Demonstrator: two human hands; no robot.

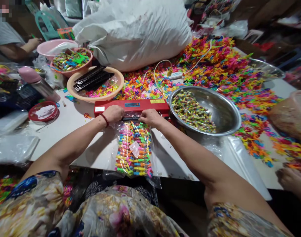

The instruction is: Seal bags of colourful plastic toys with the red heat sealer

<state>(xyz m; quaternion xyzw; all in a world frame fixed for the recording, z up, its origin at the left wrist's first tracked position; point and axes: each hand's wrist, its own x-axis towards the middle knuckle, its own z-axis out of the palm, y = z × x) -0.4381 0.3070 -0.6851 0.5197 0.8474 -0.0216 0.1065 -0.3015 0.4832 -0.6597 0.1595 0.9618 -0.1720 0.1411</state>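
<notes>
A clear plastic bag (pixel 134 151) packed with rows of small colourful plastic toys lies on the white table, its lower end at the front edge. A small white paper slip (pixel 135 149) shows through it. My left hand (pixel 113 114), with a beaded bracelet at the wrist, is closed on the upper left corner of the bag. The upper right corner is pinched by my right hand (pixel 150 118). Between the hands, the bag's mouth lies at the dark bar along the front of a red heat sealer (pixel 133 106). My fingertips are partly hidden.
A steel bowl (pixel 229 113) of small wrapped pieces stands right of the sealer. Behind are a peach basin (pixel 70 87) with black strips, a big white sack (pixel 140 33) and heaped colourful toys (pixel 209 69). A pink-lidded flask (pixel 39 84) stands left. Other people's hands show left and right.
</notes>
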